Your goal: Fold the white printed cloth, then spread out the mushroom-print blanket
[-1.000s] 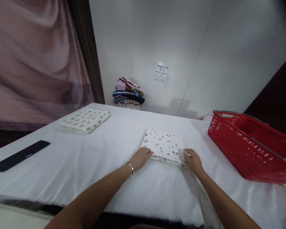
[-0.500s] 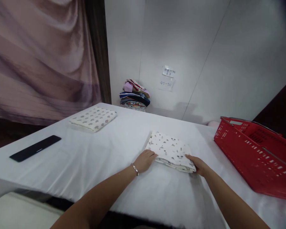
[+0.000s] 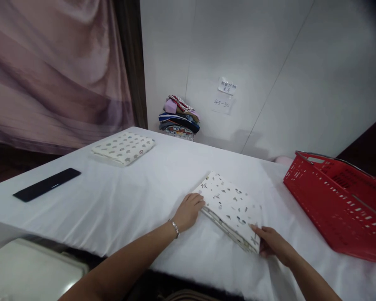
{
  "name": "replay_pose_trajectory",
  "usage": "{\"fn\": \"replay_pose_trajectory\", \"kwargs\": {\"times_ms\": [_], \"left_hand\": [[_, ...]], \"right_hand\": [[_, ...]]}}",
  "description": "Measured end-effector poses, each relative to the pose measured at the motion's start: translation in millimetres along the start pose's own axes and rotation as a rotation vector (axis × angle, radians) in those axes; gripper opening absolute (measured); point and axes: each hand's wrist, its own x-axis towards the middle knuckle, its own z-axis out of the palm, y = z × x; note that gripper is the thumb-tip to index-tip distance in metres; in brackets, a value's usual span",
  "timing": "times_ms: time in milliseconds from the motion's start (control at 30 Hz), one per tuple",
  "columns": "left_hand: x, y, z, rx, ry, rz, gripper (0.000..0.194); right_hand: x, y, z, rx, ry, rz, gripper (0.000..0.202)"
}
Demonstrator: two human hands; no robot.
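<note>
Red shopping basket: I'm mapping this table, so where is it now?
In the head view, the red shopping basket stands at the right on the white-covered table, right of the nearer folded printed cloth.

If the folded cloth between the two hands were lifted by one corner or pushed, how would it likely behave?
The folded cloth would probably sag and might fan open, since several loose layers show along its near edge. It seems unlikely to roll, being a broad, flat bundle. Pushing might ruck the white table cover, which already shows creases.
</note>
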Motion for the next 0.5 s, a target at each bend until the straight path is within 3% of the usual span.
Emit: {"fn": "replay_pose_trajectory", "kwargs": {"times_ms": [67, 167, 267, 367, 500], "left_hand": [[-7, 11, -0.4, -0.178, 0.105, -0.209, 0.041], [-16, 30, 0.1, -0.639, 0.241, -0.706, 0.034], [-19, 50, -1.0, -1.250, 0.225, -1.130, 0.042], [-12, 67, -1.1, -1.586, 0.179, -1.269, 0.037], [2, 77, 6.0, -1.642, 0.146, -1.299, 0.026]], "right_hand": [[3, -9, -17, -0.336, 0.164, -0.124, 0.038], [20, -31, -37, -0.603, 0.460, -0.460, 0.024], [51, -56, -38, -0.513, 0.454, -0.669, 0.017], [87, -77, -26, -0.439, 0.377, -0.645, 0.027], [121, -98, -14, -0.542, 0.263, -0.513, 0.049]]}}
